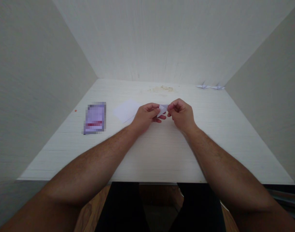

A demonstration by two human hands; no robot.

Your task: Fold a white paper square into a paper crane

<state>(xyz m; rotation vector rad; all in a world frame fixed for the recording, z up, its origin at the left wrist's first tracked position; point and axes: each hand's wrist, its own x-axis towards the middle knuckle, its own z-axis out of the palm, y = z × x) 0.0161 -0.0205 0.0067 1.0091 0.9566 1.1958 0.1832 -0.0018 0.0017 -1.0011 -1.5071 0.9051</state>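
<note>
Between my two hands is a small piece of folded white paper (162, 109), pointed at its lower end. My left hand (148, 115) pinches its left side with thumb and index finger, the other fingers lying behind and below it. On the opposite side, my right hand (181, 112) grips the paper's right tip between thumb and fingertips. Both hands are above the white table (157, 154). Close by my left hand, flat sheets of white paper (126, 110) lie on the tabletop, partly covered by that hand.
A blurred-out purple rectangular item (95, 117) lies at the left. Two folded paper figures (203, 86) stand at the back right corner. A worn brownish patch (165, 88) marks the table near the back wall (157, 42). Side walls (41, 80) enclose the table left and right.
</note>
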